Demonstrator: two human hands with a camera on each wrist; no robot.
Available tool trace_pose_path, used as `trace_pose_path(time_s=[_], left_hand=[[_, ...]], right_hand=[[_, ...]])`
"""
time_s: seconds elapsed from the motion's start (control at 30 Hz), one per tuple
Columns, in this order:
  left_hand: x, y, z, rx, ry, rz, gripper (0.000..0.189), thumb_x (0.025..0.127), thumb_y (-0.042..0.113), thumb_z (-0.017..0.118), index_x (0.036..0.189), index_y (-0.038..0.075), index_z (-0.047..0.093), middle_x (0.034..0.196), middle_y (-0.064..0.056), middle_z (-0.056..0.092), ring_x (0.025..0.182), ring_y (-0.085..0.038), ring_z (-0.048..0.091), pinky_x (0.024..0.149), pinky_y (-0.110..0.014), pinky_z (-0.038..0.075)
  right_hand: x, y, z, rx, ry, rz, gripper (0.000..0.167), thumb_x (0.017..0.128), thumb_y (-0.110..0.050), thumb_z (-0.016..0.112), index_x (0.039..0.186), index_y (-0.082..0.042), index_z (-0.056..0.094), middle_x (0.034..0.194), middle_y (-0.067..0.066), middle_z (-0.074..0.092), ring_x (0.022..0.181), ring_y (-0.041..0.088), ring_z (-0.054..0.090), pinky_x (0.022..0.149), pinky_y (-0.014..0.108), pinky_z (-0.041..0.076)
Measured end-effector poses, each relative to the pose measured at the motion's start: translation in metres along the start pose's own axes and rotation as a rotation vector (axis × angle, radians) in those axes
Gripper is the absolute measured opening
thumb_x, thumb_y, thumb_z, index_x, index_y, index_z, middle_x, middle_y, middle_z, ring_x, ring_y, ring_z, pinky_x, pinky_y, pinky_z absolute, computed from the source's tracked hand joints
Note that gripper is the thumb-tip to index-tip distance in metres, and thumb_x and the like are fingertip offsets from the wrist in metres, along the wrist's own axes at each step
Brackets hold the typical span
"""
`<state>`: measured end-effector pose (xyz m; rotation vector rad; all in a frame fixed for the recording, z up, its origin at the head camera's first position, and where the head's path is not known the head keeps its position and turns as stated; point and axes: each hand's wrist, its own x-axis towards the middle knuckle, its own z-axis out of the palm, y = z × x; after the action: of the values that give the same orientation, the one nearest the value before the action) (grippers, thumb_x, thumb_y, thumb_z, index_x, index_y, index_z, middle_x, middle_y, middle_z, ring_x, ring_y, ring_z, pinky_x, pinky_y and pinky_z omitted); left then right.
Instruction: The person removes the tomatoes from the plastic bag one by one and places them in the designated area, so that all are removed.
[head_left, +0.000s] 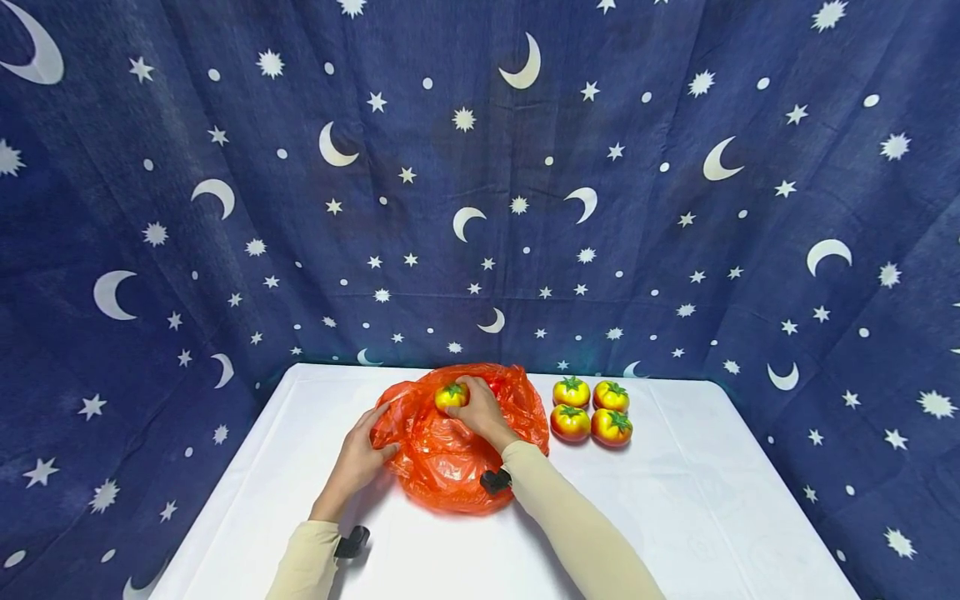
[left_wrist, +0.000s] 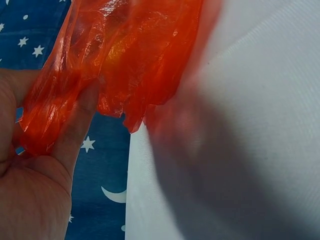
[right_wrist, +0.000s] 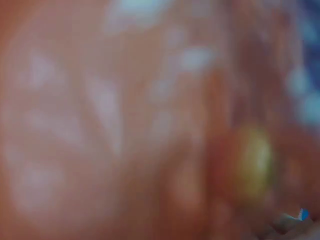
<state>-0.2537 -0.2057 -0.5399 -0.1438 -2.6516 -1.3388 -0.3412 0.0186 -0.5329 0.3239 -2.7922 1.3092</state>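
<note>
A crinkled red plastic bag point(head_left: 450, 487) lies on the white table, its mouth spread. On its left side my left hand point(head_left: 358, 454) holds the rim; in the left wrist view the thin plastic point(left_wrist: 145, 45) passes between thumb point(left_wrist: 80, 120) and fingers. Over the bag's mouth my right hand point(head_left: 482, 414) grips a yellow-red tomato point(head_left: 450, 397) with a green top. The right wrist view is badly blurred, with the tomato point(right_wrist: 256, 162) a yellow patch at lower right. What lies inside the bag is mostly hidden.
To the right of the bag stands a tight group of several tomatoes point(head_left: 570, 423). The white table point(head_left: 697, 500) reaches back to a dark blue curtain point(head_left: 420, 217) with moons and stars. Each wrist carries a small black camera point(head_left: 352, 543).
</note>
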Motion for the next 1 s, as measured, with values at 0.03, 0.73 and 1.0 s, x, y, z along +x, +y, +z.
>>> trace_pose_path(time_s=[0.03,0.73,1.0], left_hand=[[0.0,0.0,0.0,0.002,0.0,-0.001,0.077,0.078,0.0,0.075,0.147,0.007,0.043,0.148,-0.02,0.044,0.138,-0.045,0.04,0.115,-0.061,0.031],[0.0,0.001,0.0,0.003,-0.027,-0.042,0.076,0.08,0.004,0.075,0.149,0.009,0.041,0.15,-0.018,0.043,0.141,-0.043,0.038,0.116,-0.06,0.029],[0.0,0.001,0.0,0.022,-0.005,-0.015,0.076,0.08,0.003,0.075,0.148,0.008,0.042,0.149,-0.019,0.043,0.14,-0.043,0.039,0.116,-0.059,0.03]], right_hand=[[0.001,0.0,0.002,-0.002,0.0,0.005,0.056,0.08,-0.019,0.081,0.129,-0.008,0.056,0.129,0.012,0.056,0.115,0.028,0.057,0.106,0.044,0.047],[0.005,-0.001,0.018,0.014,0.004,0.063,0.055,0.075,-0.02,0.085,0.121,-0.013,0.055,0.119,0.01,0.058,0.101,0.025,0.058,0.091,0.041,0.053],[-0.001,-0.002,0.014,0.024,0.007,0.038,0.057,0.074,-0.021,0.085,0.124,-0.014,0.057,0.122,0.01,0.058,0.103,0.026,0.058,0.093,0.042,0.052]])
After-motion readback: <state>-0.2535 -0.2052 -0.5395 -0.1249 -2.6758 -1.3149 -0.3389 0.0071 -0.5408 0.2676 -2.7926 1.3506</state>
